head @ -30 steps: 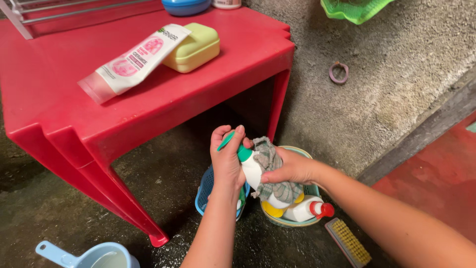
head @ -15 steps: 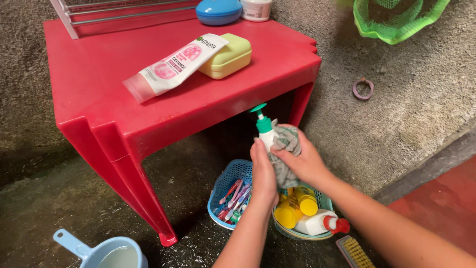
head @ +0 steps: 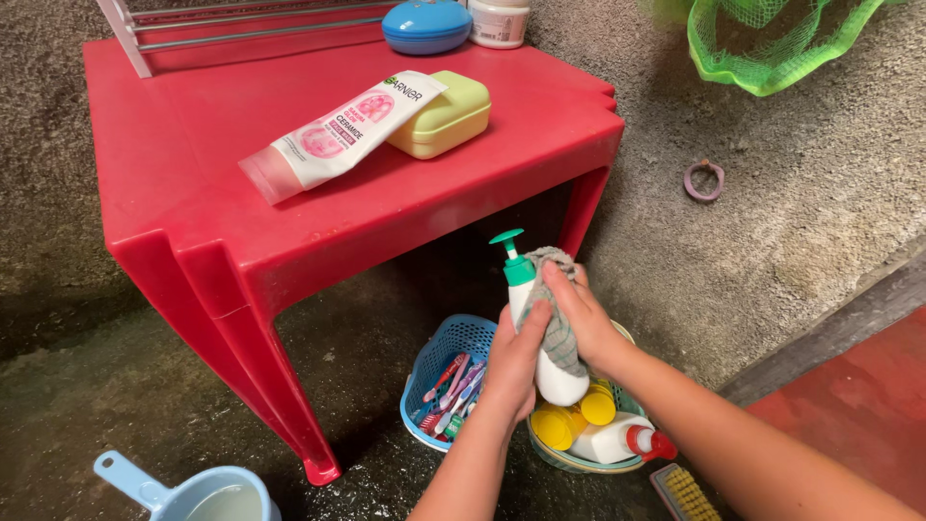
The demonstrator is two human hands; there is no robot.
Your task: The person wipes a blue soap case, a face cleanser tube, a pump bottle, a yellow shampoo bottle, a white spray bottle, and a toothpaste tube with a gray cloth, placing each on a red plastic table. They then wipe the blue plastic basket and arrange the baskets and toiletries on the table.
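At the far left, the pale blue plastic dipper (head: 198, 494) sat on the wet concrete floor (head: 106, 405), a little farther into view than half a second before. The red plastic desk (head: 193, 203) filled more of the picture than it had; on its top the white and pink squeeze tube (head: 338, 133) leaned on the yellow-green soap box (head: 446, 118), with the blue lidded dish (head: 426, 25) and the white jar (head: 498, 21) behind, none of them moved. Under the desk's front edge the blue woven plastic basket of toothbrushes (head: 446, 378) rested as before. The left hand (head: 516, 359) kept its grip clenched round the white pump bottle with the teal nozzle (head: 532, 318), which had risen slightly (its nozzle now stood clear of the desk's edge) and was held upright above the baskets. The right hand (head: 577, 314) stayed closed on the grey rag (head: 558, 323), pressing it against the bottle's side. Below them lay the green basket (head: 579, 461) with yellow-capped containers and a white bottle with a red cap (head: 627, 442). Further right, a yellow scrub brush (head: 687, 492) lay on the floor, a pink hair tie (head: 703, 180) by the wall, and a green net bag (head: 772, 43) hung above.
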